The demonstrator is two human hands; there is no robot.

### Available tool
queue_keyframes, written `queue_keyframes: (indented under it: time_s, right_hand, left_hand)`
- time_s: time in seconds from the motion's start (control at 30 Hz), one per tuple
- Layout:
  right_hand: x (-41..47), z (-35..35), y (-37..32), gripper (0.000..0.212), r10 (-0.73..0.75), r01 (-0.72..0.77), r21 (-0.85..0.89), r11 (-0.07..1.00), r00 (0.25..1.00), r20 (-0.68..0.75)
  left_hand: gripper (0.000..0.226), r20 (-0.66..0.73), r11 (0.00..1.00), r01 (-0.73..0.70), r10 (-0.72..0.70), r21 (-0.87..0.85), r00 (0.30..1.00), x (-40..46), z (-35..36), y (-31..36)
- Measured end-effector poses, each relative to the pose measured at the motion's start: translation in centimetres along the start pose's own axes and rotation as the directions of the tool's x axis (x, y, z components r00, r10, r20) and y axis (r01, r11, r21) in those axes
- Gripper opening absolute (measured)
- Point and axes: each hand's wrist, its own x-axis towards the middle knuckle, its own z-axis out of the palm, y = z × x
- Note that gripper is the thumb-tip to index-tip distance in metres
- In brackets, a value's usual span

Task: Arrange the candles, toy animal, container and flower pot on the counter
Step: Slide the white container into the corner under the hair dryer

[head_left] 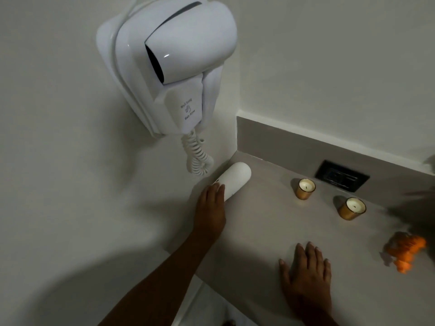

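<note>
Left hand [210, 203] is on the white container [234, 180], fingers laid over its near end, thumb side hidden behind it, so a full wrap cannot be confirmed from here. What shows is contact, fingertips [217, 186] pressed on the rounded white body. The container lies on its side on the counter [254, 222], tight in the corner where the counter meets the side wall, its far end pointing toward the backsplash.

Just above that grip, the coiled cord [196, 158] of the wall-hung hair dryer [174, 67] hangs down, its lowest loops near the container's far end.

Out to the right of the grip, the right hand [306, 269] rests flat on the counter, palm down, fingers spread wide, holding nothing.

Beyond it, toward the back wall, two candles in gold cups: the first candle [305, 188] sits nearer the container, the second candle [352, 208] further right, apart from each other. A dark socket plate [342, 176] is set in the backsplash right behind them.

Far right of the grip, the orange toy animal [406, 251] is on the counter, blurred, its pose unclear.
</note>
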Motion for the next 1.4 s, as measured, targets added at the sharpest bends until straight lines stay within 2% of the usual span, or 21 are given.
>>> queue_keyframes:
  time_s: [0.1,0.3,0.4,0.53,0.63,0.73,0.83,1.0,1.17,1.4]
  right_hand:
    - [0.1,0.3,0.0,0.079,0.006,-0.005,0.035,0.999,0.999,-0.044]
    - [0.5,1.2,0.6,0.078,0.01,-0.009,0.043,0.999,0.999,-0.037]
    - [0.6,1.1,0.5,0.081,0.022,-0.02,0.038,0.999,0.999,-0.043]
    - [0.6,0.6,0.2,0.088,0.031,-0.029,0.038,0.999,0.999,-0.043]
    - [0.5,0.3,0.1,0.088,0.038,-0.036,0.039,0.999,0.999,-0.038]
    - [0.5,0.1,-0.1,0.088,0.037,-0.036,0.044,0.998,0.999,-0.035]
    - [0.5,-0.1,-0.1,0.087,0.041,-0.041,0.029,0.999,0.999,-0.001]
    - [0.7,-0.2,-0.1,0.093,0.033,-0.032,0.058,0.998,0.999,-0.024]
    - [0.7,0.0,0.0,0.091,0.027,-0.025,0.051,0.998,0.999,-0.037]
    - [0.7,0.6,0.2,0.089,0.021,-0.017,0.069,0.997,0.998,-0.065]
  left_hand:
    - [0.058,0.009,1.0,-0.002,0.002,0.003,1.0,1.8,-1.3,1.5]
    - [0.056,0.057,0.999,-0.028,0.027,0.018,0.998,5.6,-3.8,4.3]
    - [0.058,0.118,0.999,-0.049,0.048,0.008,0.992,8.8,-4.9,6.1]
    - [0.051,0.24,0.994,-0.041,0.016,0.1,0.971,13.9,-5.8,7.9]
    - [0.055,0.282,0.986,-0.112,0.073,0.125,0.957,17.0,-5.2,8.1]
    - [0.073,0.271,0.98,-0.163,0.128,0.111,0.954,18.2,-3.7,7.3]
    - [0.081,0.232,0.983,-0.158,0.132,0.097,0.964,18.3,-2.5,6.5]
    - [0.073,0.149,0.984,-0.141,0.124,0.113,0.981,18.4,-1.2,6.5]
    - [0.067,0.14,0.98,-0.158,0.141,0.12,0.98,19.5,-0.9,6.6]
    - [0.068,0.156,0.975,-0.124,0.095,0.186,0.983,20.7,-0.6,4.4]
